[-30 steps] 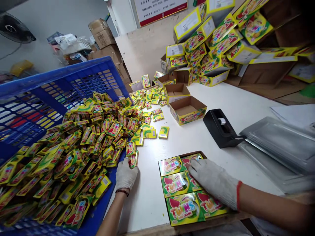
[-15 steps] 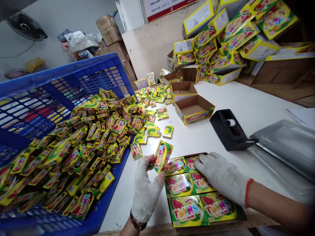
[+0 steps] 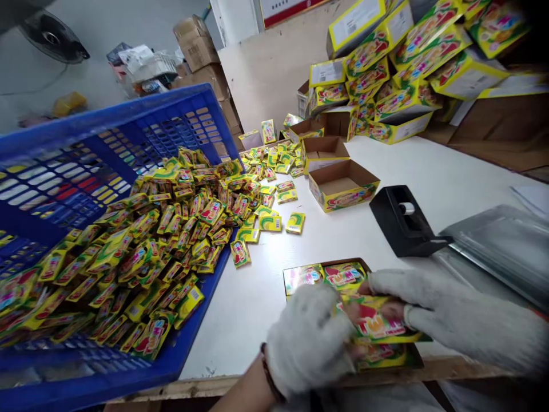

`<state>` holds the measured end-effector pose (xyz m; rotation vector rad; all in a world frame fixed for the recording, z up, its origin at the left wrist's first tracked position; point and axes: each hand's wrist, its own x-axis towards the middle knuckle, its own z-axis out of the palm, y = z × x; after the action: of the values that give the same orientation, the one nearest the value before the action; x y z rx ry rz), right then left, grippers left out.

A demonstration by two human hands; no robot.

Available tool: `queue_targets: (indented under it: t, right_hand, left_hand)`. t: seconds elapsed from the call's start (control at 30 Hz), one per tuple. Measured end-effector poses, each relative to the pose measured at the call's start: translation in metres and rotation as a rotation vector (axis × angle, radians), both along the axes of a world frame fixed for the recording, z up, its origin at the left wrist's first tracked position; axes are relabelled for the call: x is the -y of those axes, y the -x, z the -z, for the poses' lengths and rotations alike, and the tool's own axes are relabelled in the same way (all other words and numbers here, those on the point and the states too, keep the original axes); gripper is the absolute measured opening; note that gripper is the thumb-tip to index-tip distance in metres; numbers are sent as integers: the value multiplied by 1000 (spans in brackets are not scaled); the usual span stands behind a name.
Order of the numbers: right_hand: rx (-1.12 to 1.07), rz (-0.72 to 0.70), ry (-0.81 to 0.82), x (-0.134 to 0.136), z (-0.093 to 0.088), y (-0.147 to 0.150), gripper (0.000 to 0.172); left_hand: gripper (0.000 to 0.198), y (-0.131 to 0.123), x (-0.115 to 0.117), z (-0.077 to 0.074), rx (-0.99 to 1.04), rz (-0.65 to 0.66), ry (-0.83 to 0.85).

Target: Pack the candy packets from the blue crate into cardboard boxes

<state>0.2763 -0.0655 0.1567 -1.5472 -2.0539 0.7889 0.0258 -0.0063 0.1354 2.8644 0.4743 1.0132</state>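
Note:
A yellow-green "Twins" candy box (image 3: 373,321) is tilted above the cardboard display tray (image 3: 355,261), between my two gloved hands. My right hand (image 3: 433,312) grips it from the right, bare fingertips on its printed face. On its left end, my left hand (image 3: 311,337) is curled with fingertips against it; motion smears this hand. In the tray's far row lie a glare-lit candy box (image 3: 303,277) and another candy box (image 3: 343,274). A further candy box (image 3: 381,356) shows below the held one. My hands hide much of the tray.
Left, a tilted blue crate (image 3: 201,343) spills a heap of small candy boxes (image 3: 171,240) onto the white table (image 3: 257,292). Open cardboard trays (image 3: 343,186), a black tape dispenser (image 3: 405,223) and clear plastic sheets (image 3: 501,246) lie beyond. Printed cartons (image 3: 386,68) are stacked at the back.
My left hand has moved right and down from beside the tray to over it. My right hand has shifted right and now grips a tilted candy box. The view has shifted slightly.

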Motion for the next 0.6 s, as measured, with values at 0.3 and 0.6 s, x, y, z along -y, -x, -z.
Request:
queue_targets:
  t: [0.3, 0.6]
  right_hand:
    - [178, 117, 54, 25, 47, 38, 19]
    - [331, 271, -290, 33, 86, 59, 27]
  left_hand:
    - [67, 79, -162, 71, -31, -1138, 502]
    - [53, 73, -154, 88, 128, -1014, 728]
